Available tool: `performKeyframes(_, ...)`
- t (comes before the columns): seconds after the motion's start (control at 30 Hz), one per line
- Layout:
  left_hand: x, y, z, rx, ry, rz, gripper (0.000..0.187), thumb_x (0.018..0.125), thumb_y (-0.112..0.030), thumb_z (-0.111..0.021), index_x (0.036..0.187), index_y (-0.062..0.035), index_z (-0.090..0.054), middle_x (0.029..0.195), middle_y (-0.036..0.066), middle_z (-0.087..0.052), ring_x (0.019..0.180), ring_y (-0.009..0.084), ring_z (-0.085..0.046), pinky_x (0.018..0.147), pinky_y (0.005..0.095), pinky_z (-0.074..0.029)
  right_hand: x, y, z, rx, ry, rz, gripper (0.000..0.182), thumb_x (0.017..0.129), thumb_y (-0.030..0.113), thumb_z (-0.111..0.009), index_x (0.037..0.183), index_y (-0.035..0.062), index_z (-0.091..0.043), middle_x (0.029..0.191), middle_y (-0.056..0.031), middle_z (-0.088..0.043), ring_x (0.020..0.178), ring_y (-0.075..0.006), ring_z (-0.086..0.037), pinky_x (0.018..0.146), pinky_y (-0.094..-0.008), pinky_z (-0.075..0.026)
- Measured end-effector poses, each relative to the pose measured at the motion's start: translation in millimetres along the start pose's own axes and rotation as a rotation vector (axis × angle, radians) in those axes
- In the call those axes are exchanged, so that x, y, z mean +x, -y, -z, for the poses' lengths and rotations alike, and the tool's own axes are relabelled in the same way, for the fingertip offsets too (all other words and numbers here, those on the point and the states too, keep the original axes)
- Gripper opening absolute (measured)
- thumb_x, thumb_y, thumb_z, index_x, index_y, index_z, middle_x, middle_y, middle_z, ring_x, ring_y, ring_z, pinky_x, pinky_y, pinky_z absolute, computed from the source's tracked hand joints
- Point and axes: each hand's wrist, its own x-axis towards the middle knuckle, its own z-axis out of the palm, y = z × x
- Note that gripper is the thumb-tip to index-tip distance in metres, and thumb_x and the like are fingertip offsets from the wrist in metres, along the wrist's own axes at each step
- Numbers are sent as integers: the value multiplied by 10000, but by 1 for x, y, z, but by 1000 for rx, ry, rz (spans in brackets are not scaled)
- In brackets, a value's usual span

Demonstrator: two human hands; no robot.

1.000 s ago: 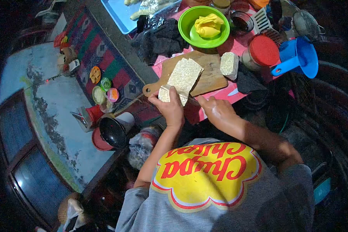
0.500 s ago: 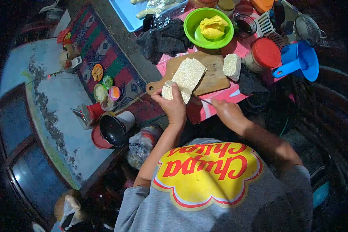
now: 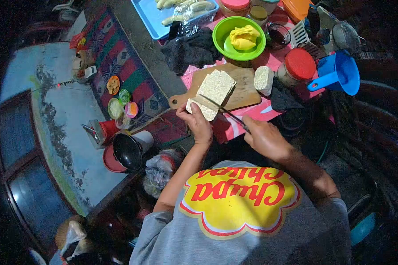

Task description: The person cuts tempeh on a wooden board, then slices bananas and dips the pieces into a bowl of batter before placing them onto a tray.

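Note:
A pale block of tempeh (image 3: 219,83) lies on a wooden cutting board (image 3: 244,92), with thin slices at its far left edge. My right hand (image 3: 268,140) is closed around the handle of a knife (image 3: 233,117). Its blade slants across the tempeh, between the larger part and the near end piece (image 3: 206,111). My left hand (image 3: 199,126) grips this end piece, thumb on top and fingers at its left side. A second tempeh block (image 3: 263,81) stands at the board's right edge.
Behind the board are a green bowl (image 3: 222,40) with a yellow bundle, a dark cloth (image 3: 188,53) and a blue tray (image 3: 149,20). To the right stand a red-lidded jar (image 3: 300,64) and a blue dipper (image 3: 345,77). A black pan (image 3: 128,151) sits at lower left.
The knife has come up into view over the tempeh, its blade now showing across the cut line. My left thumb has shifted slightly down and left on the end piece.

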Motion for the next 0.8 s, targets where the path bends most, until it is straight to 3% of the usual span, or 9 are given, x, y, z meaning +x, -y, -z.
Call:
performKeyframes(0.03,0,3,0,51,-15,-37,302,870,-281,-369,983,-19,-269,955,129,-350,898,187,-363,833,310,-274,1,4,-1,-49,-34,6,266,704,98,-522,903,22,-363,717,-208,-525,716,-395,-514,593,-463,-399)
performKeyframes(0.07,0,6,0,52,-18,-37,302,870,-281,-369,983,-19,-269,955,129,-350,898,187,-363,833,310,-274,2,1,-8,-96,-130,138,265,726,81,-466,969,-9,-410,667,-192,-534,643,-364,-541,548,-440,-429)
performKeyframes(0.4,1,20,2,-52,3,15,295,870,-269,-361,972,-10,-264,949,137,-340,922,198,-343,846,330,-253,8,12,-15,-234,-133,146,235,726,63,-452,948,-8,-424,675,-200,-538,611,-338,-568,499,-410,-457)
performKeyframes(0.47,2,25,2,-45,4,20,291,870,-263,-363,973,-9,-264,953,135,-335,929,198,-337,851,332,-247,9,15,-15,-194,-103,60,161,721,63,-473,848,28,-381,704,-196,-518,674,-379,-533,550,-452,-417)
performKeyframes(0.8,1,15,3,-1,15,-27,266,872,-239,-357,969,-8,-270,963,131,-333,928,203,-347,851,325,-256,15,15,-14,-281,-105,115,182,713,52,-452,886,3,-422,670,-211,-532,589,-347,-565,469,-407,-451)
